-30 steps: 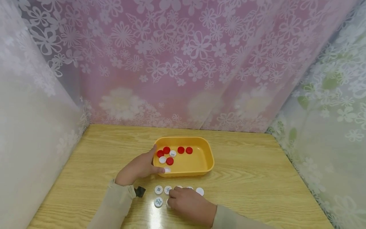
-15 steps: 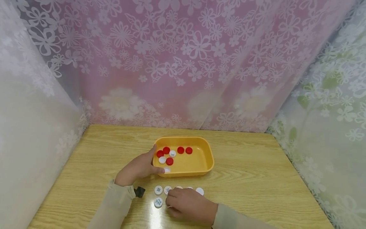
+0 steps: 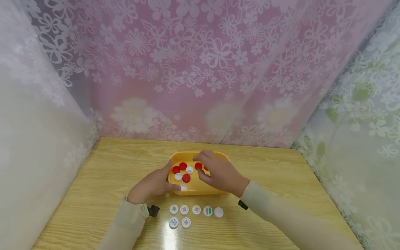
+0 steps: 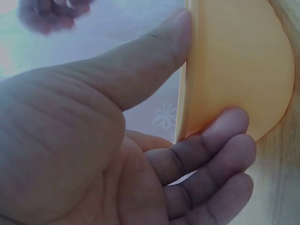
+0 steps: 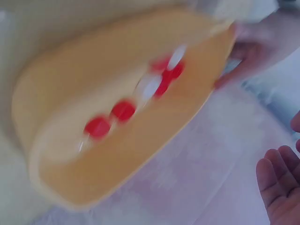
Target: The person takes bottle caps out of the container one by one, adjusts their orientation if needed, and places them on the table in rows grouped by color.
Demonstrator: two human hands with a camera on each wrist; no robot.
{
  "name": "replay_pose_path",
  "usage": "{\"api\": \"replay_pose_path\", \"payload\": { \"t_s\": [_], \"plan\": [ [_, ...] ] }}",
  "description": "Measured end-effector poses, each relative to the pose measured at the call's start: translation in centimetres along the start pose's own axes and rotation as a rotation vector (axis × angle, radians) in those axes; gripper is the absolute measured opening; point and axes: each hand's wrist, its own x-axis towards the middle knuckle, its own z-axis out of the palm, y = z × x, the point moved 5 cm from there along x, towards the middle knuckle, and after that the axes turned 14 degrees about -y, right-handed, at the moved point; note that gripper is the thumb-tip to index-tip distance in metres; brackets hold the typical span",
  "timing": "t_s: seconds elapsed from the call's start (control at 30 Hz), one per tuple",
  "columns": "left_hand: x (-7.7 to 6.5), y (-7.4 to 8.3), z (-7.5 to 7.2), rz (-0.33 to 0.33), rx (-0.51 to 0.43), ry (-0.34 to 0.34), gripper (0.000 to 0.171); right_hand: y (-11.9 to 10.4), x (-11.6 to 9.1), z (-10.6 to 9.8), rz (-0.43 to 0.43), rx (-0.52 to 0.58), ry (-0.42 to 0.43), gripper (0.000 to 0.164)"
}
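My left hand (image 3: 153, 182) grips the left end of a yellow plastic tray (image 3: 200, 191), thumb at the near side. In the left wrist view its thumb lies along the rim, and the other fingers bend against the outer wall (image 4: 272, 70). Over the tray's right half hovers my right hand (image 3: 223, 172), fingers spread and holding nothing; it partly covers a red bottle cap (image 3: 206, 168). Several red bottle caps (image 3: 186, 178) and a few white ones (image 3: 178, 176) lie inside the tray, mostly toward its left end.
In front of the tray, white bottle caps stand in two rows on the wooden table (image 3: 265, 222): a far row including one with a green mark (image 3: 207, 211), and a near row of two, one with a blue print (image 3: 173, 222). Flowered curtains (image 3: 187, 86) enclose the table.
My right hand has risen from the near row of caps and moved forward over the tray, uncovering a second cap in that row. My left hand has kept its hold.
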Motion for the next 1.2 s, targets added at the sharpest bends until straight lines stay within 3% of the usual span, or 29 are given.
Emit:
{"api": "replay_pose_path", "payload": {
  "t_s": [0.17, 0.33, 0.47, 0.6, 0.73, 0.93, 1.2],
  "plan": [
    [0.0, -0.1, 0.0, 0.0, -0.003, -0.006, 0.113, 3.2, 2.2, 0.9, 0.057, -0.067, -0.088, 0.04],
    [0.2, -0.2, 0.0, -0.013, 0.021, -0.001, 0.113, 4.7, 3.7, 2.7, 0.07, -0.069, -0.242, 0.041],
    [0.3, -0.2, 0.0, -0.024, 0.027, 0.004, 0.114, 5.8, 5.0, 4.3, 0.043, -0.12, -0.405, 0.038],
    [0.4, -0.2, 0.0, -0.033, 0.033, 0.004, 0.114, 6.4, 6.5, 6.0, -0.014, -0.252, -0.576, 0.033],
    [0.3, -0.1, 0.0, -0.028, 0.03, 0.001, 0.114, 6.2, 8.2, 7.9, -0.054, -0.351, -0.692, 0.037],
    [0.2, 0.2, -0.1, -0.004, 0.058, -0.008, 0.113, 5.9, 9.9, 10.9, -0.088, -0.397, -0.748, 0.025],
    [0.1, -0.4, -0.3, -0.001, 0.012, 0.0, 0.115, 5.4, 10.6, 11.8, 0.045, -0.272, -0.794, 0.006]
  ]
}}
